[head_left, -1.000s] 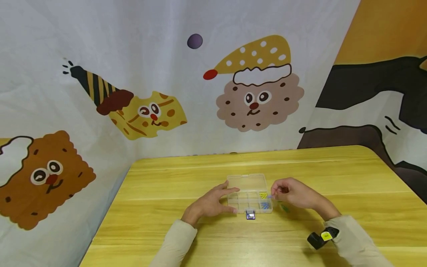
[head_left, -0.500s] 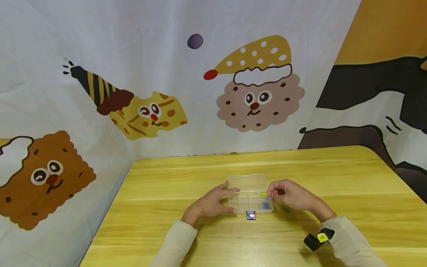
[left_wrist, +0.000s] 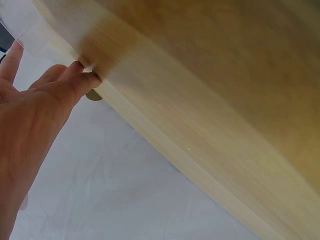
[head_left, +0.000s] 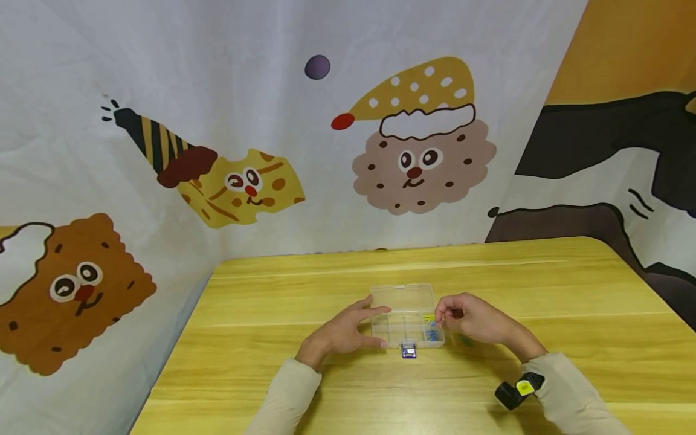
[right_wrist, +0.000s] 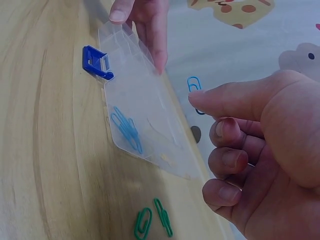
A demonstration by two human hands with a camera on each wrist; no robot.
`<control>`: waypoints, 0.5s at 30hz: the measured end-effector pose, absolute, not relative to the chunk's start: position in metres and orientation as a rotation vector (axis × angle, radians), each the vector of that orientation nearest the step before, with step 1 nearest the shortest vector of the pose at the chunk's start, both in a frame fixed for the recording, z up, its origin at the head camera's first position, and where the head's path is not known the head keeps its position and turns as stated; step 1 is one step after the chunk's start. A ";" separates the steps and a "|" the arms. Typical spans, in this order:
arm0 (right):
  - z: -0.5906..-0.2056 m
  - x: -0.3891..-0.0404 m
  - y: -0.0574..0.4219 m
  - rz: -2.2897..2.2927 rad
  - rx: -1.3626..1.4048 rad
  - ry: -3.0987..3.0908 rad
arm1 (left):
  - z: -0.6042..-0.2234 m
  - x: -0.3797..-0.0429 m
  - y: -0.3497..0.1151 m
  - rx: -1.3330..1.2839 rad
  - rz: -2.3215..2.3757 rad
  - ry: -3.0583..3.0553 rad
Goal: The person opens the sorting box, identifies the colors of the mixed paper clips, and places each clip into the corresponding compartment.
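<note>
My left hand rests at the left end of a clear plastic compartment box, thumb along the front edge and fingers spread toward the hinge. The box's lid lies folded back. My right hand is over the box's right end; its thumb and index finger pinch a blue paper clip. The other fingers are curled toward the palm. More blue paper clips lie in the front right compartment. Yellow paper clips are in the compartment behind, partly covered by the right fingertips.
Two green paper clips, one nearer the box and one beside it, lie on the wooden table by the box's right end. A blue latch sticks out from the box's front. A cartoon-printed cloth hangs behind the table.
My right hand has shifted slightly left, from beside the box to over its right compartments, with the blue paper clip. My left hand and the box have stayed in place.
</note>
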State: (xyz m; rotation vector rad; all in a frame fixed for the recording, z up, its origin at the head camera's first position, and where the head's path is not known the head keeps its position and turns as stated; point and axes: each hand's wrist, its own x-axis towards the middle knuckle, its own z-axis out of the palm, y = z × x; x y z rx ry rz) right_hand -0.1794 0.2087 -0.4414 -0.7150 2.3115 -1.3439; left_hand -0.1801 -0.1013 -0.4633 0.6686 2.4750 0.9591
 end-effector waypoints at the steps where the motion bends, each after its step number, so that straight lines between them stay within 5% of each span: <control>1: -0.441 -0.180 0.209 -1.344 -0.713 2.310 | -0.463 -0.180 -0.101 0.670 0.957 2.476; 15: -0.444 -0.178 0.212 -1.331 -0.689 2.363 | -0.464 -0.181 -0.102 0.659 0.956 2.479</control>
